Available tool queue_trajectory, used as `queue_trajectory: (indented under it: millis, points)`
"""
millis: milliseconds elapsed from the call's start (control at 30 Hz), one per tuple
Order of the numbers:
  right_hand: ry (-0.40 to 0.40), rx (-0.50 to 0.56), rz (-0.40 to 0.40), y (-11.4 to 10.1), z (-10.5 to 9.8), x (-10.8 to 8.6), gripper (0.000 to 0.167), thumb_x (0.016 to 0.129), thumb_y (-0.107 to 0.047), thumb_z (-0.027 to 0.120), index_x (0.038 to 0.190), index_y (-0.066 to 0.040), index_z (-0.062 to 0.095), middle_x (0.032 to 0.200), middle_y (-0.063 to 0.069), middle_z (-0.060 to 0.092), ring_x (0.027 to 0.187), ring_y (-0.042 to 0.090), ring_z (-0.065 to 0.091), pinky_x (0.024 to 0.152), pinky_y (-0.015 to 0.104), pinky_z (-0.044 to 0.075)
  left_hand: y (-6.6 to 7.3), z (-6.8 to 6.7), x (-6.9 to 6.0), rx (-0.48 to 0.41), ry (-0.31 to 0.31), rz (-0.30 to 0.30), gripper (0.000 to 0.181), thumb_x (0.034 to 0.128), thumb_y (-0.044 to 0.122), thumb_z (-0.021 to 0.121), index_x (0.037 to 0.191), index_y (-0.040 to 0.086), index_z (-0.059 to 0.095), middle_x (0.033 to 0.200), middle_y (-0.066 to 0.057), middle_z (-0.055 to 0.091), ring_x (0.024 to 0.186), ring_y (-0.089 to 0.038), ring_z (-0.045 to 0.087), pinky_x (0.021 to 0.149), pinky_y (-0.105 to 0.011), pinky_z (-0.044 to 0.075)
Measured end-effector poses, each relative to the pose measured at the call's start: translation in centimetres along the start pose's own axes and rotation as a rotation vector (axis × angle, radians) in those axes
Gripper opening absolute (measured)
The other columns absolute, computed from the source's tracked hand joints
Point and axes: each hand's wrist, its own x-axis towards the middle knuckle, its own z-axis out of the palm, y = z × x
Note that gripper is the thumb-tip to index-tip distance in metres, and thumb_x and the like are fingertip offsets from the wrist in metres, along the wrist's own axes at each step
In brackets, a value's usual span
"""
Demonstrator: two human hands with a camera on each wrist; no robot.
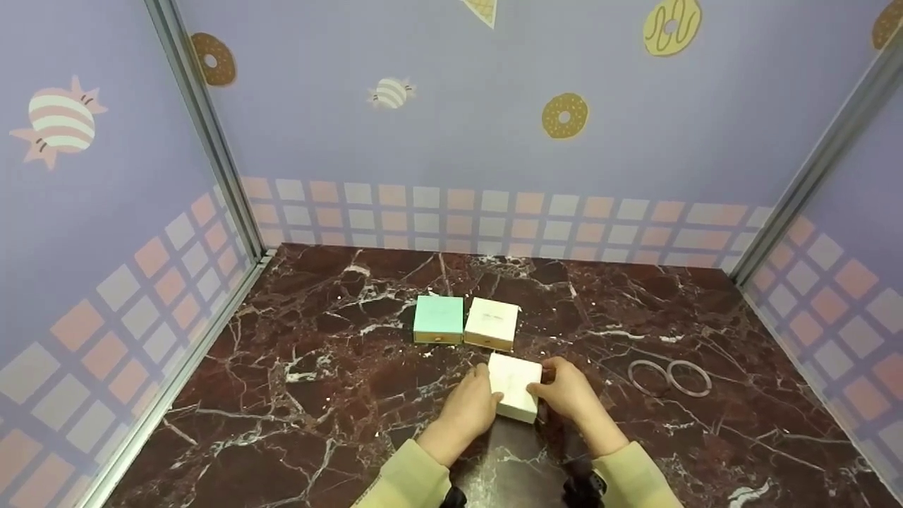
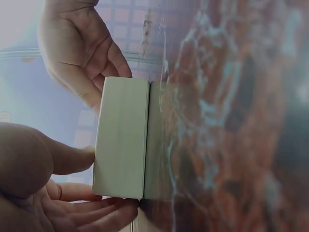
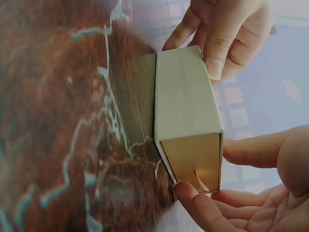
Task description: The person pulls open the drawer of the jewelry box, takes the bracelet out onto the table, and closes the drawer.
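Observation:
A small cream box (image 1: 515,386) is held between both hands just above or on the dark marble surface; whether it touches cannot be told. The left hand (image 1: 471,402) grips its left side, thumb on the top edge. From the right, the right hand (image 1: 568,389) pinches the box with thumb and fingers. In the right wrist view the box (image 3: 186,96) shows a gold end face (image 3: 193,159) with a small ribbon tab, near the right hand's fingers. A plain pale side of the box (image 2: 121,137) faces the left wrist view.
Behind the held box, a mint green box (image 1: 439,315) and another cream box (image 1: 492,321) stand side by side, each with a gold front. Two pale rings (image 1: 689,379) lie on the marble surface (image 1: 338,423) at the right. Patterned walls enclose the back and sides.

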Motion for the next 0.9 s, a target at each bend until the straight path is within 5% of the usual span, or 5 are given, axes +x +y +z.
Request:
queue_trajectory:
  millis: [200, 400, 600, 900]
  points:
    - [-0.002, 0.048, -0.058, 0.1, 0.2, 0.3, 0.051, 0.084, -0.002, 0.078, 0.127, 0.019, 0.058, 0.113, 0.031, 0.072, 0.107, 0.043, 0.071, 0.094, 0.053, 0.059, 0.1, -0.2, 0.1, -0.056, -0.078, 0.001, 0.062, 0.1009, 0.014, 0.065, 0.151, -0.011, 0.039, 0.153, -0.033, 0.047, 0.136, -0.045, 0.055, 0.116, -0.051, 0.046]
    - [-0.009, 0.07, -0.084, 0.6, 0.6, 0.6, 0.05, 0.087, 0.002, 0.074, 0.132, 0.019, 0.057, 0.117, 0.03, 0.071, 0.109, 0.042, 0.071, 0.095, 0.052, 0.059, 0.0, -0.3, 0.1, -0.023, -0.123, 0.032, 0.064, 0.102, 0.018, 0.063, 0.155, -0.006, 0.038, 0.167, -0.024, 0.027, 0.143, -0.041, 0.049, 0.117, -0.048, 0.046]
    - [0.004, 0.13, -0.101, 1.3, 1.0, 1.0, 0.049, 0.089, 0.003, 0.073, 0.132, 0.018, 0.058, 0.118, 0.03, 0.072, 0.108, 0.041, 0.071, 0.093, 0.05, 0.061, -0.7, -0.3, 0.4, 0.007, -0.146, 0.114, 0.057, 0.1027, 0.018, 0.061, 0.153, -0.003, 0.044, 0.167, -0.02, 0.031, 0.146, -0.037, 0.047, 0.121, -0.046, 0.042]
    - [0.007, 0.154, -0.083, 1.4, 1.2, 1.2, 0.042, 0.091, 0.0, 0.072, 0.129, 0.015, 0.062, 0.118, 0.029, 0.072, 0.111, 0.04, 0.071, 0.096, 0.051, 0.06, -1.8, -0.3, 0.9, -0.055, -0.153, 0.137, 0.053, 0.1037, 0.017, 0.059, 0.152, -0.001, 0.046, 0.168, -0.016, 0.031, 0.147, -0.036, 0.046, 0.122, -0.048, 0.039]
